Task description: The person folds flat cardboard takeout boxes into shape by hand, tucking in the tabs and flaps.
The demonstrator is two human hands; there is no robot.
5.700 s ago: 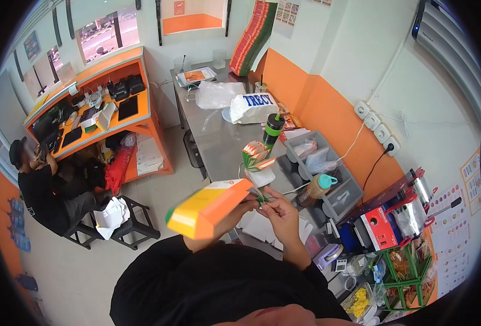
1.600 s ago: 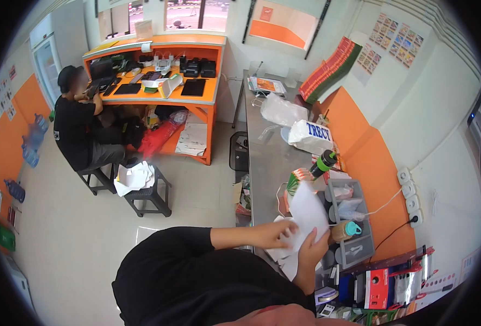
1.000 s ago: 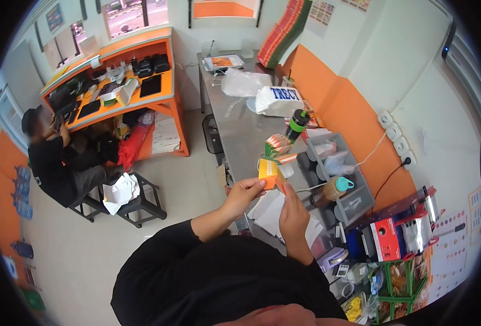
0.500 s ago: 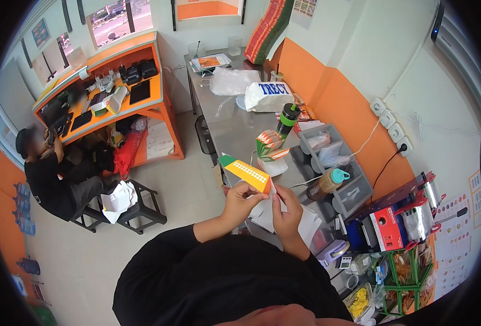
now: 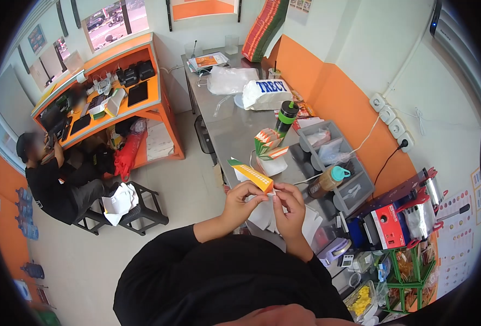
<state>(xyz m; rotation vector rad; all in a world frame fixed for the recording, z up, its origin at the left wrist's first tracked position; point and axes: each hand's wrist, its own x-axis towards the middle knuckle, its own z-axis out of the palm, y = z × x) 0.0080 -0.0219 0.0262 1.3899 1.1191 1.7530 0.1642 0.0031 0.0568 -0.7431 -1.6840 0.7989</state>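
Observation:
An orange, green and white printed paper carton (image 5: 255, 178) is held up above the counter's near part. My left hand (image 5: 241, 202) pinches its near end from the left, thumb on top. My right hand (image 5: 289, 209) grips the same end from the right, fingertips close to the left thumb. White paper pieces (image 5: 310, 224) lie under my hands, partly hidden by them. Just beyond the carton, a nested stack of similar printed cartons (image 5: 267, 142) stands on the counter.
On the steel counter (image 5: 227, 127) stand a black-green bottle (image 5: 287, 117), a grey divided organizer (image 5: 354, 190), a turquoise-lidded bottle (image 5: 327, 180) and a white TRECY package (image 5: 266, 95). A purple tape dispenser (image 5: 334, 250) sits near right. A seated person (image 5: 47, 185) is at left, beside stools (image 5: 142, 212).
The carton has turned in my hands, so its printed face looks narrower and a white inner side shows. Both hands stay at its near end.

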